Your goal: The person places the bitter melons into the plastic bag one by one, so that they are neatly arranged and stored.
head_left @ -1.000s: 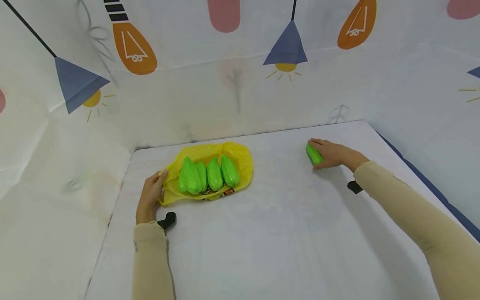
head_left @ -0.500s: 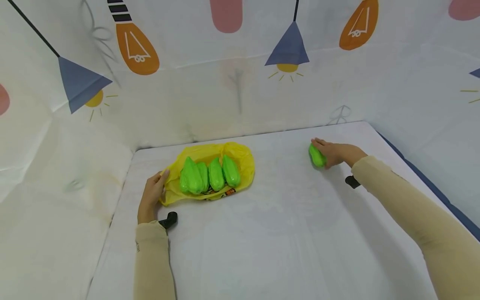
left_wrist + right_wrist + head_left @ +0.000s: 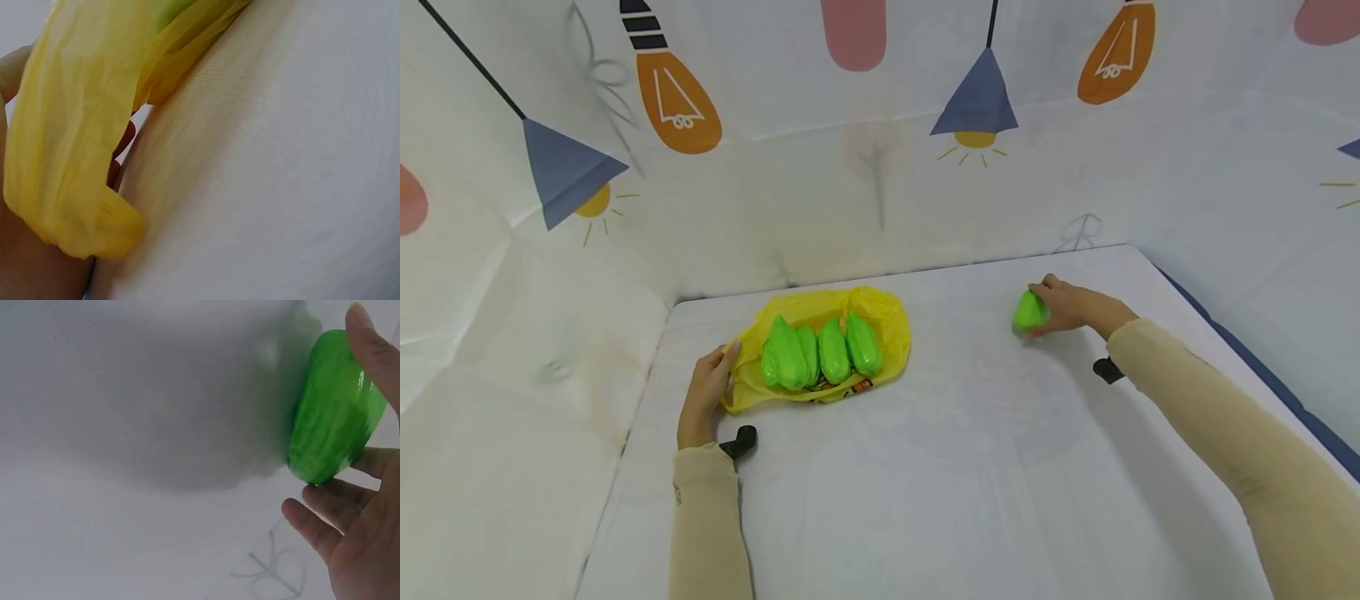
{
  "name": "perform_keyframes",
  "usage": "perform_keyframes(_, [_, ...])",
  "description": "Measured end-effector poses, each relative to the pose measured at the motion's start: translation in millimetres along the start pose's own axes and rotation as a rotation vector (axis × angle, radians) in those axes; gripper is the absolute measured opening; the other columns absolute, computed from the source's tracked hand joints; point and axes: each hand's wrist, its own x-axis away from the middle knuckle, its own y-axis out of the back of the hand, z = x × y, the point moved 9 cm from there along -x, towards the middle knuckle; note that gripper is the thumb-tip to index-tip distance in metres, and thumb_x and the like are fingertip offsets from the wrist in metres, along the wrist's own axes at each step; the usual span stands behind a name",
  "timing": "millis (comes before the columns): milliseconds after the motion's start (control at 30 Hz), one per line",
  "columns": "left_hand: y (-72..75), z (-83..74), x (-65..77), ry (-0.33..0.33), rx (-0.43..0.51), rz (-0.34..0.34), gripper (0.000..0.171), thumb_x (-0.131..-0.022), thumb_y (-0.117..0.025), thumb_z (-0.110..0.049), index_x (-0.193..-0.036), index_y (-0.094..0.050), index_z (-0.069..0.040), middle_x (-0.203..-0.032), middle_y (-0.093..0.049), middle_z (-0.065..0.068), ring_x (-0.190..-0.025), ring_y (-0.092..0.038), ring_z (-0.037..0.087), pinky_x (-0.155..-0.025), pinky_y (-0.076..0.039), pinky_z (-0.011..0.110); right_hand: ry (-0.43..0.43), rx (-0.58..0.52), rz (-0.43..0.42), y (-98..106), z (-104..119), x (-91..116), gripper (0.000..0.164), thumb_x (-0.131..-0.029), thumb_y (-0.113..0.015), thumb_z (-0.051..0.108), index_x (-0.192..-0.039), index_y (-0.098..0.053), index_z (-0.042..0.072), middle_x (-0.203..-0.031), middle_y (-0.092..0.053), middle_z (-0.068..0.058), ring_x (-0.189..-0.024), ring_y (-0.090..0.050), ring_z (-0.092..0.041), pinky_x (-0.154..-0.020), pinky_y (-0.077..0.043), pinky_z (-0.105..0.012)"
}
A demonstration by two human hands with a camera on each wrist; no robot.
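In the head view my left hand (image 3: 705, 387) grips the left edge of a yellow plastic bag (image 3: 891, 321), thumb on top. The left wrist view shows the bag (image 3: 69, 125) bunched over the hand, hiding most of the fingers. Several glossy green, elongated fruit-like pieces (image 3: 834, 352) lie side by side in the bag's mouth. Far to the right, my right hand (image 3: 1071, 308) holds another green fruit-like piece (image 3: 1027, 313) just above or on the tabletop. In the right wrist view, the thumb is on one side of this piece (image 3: 331, 406) and fingertips are at its lower end.
A white-covered table (image 3: 925, 483) spreads between and in front of both hands. Behind it rises a white fabric wall (image 3: 760, 200) printed with lamps and bulbs. Black wrist mounts (image 3: 739, 442) stick out beside both sleeves.
My right hand has shifted its hold, and the green piece has turned from lying slanted to a more end-on, tapered-up pose. My left hand and the bag stay nearly still.
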Motion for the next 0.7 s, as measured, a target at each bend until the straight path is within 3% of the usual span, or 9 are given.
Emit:
perform_keyframes(233, [0.9, -2.0, -0.1, -0.012, -0.014, -0.007, 0.065, -0.101, -0.039, -0.055, -0.132, -0.055, -0.001, -0.117, -0.052, 0.014, -0.099, -0.044, 0.017, -0.085, -0.036, 0.028, 0.01, -0.016, 0.02, 3.0, 2.4, -1.1, 0.101, -0.085, -0.067, 0.059, -0.151, -0.024, -0.005, -0.151, -0.018, -0.038, -0.137, -0.021, -0.057, -0.105, -0.027, -0.071])
perform_keyframes(467, [2.6, -4.4, 3.1, -0.045, -0.01, -0.039, 0.07, -0.098, -0.041, -0.062, -0.13, -0.058, -0.003, -0.106, -0.054, 0.005, -0.097, -0.045, 0.016, -0.083, -0.038, 0.024, 0.044, -0.074, 0.013, 1.2, 2.9, -2.4, 0.098, -0.083, -0.071, 0.055, -0.151, -0.027, 0.001, -0.15, -0.023, -0.032, -0.134, -0.032, -0.051, -0.103, -0.031, -0.069])
perform_keyframes(700, [2.4, -1.8, 1.3, -0.045, 0.015, -0.044, 0.069, -0.098, -0.042, -0.061, -0.129, -0.058, -0.001, -0.1, -0.052, -0.002, -0.096, -0.044, 0.015, -0.083, -0.036, 0.026, 0.075, -0.084, -0.001, -1.1, 5.1, -7.1, 0.111, -0.079, -0.078, 0.049, -0.151, -0.014, -0.007, -0.152, -0.016, -0.032, -0.134, -0.032, -0.049, -0.107, -0.03, -0.066])
